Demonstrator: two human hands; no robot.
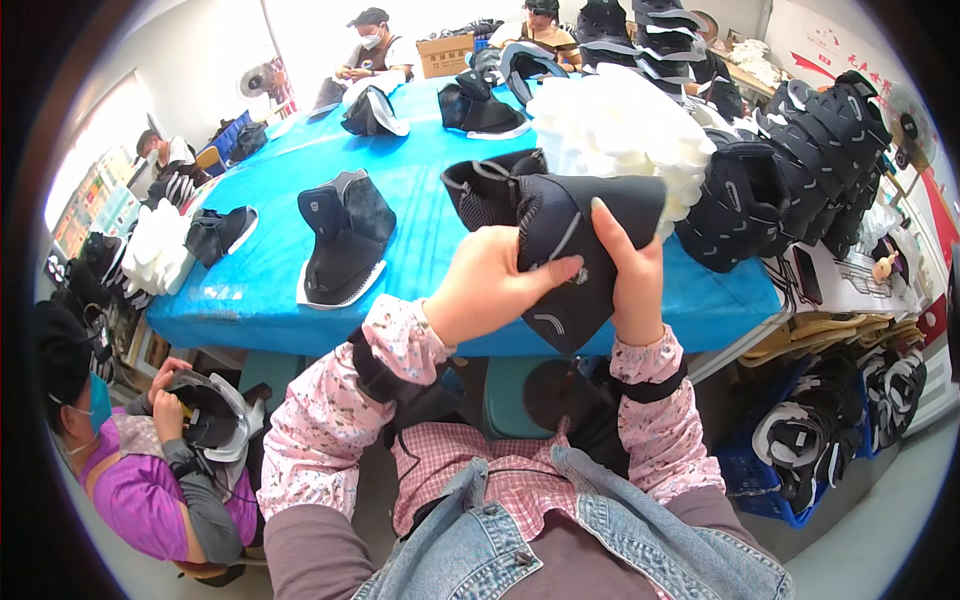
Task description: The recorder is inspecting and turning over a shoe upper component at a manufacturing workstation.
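Observation:
Over the near edge of the blue-covered table, both my hands grip a black padded boot liner (pixel 620 210) with grey trim and a mesh lining. My left hand (pixel 480 290) wraps round its left side, the thumb pressed on the front face. On the right side, my right hand (pixel 634 280) pinches it with the thumb pointing up; its other fingers are hidden behind. A second black liner (pixel 348 240) with a white-edged sole stands upright on the table to the left of my hands.
White foam pieces (pixel 620 120) are heaped beyond my hands. Black liners (pixel 800 170) are stacked to the right. The blue table cover (pixel 245 290) carries several more liners. At lower left a co-worker (pixel 150 480) handles a liner. A blue crate (pixel 800 510) of liners sits at lower right.

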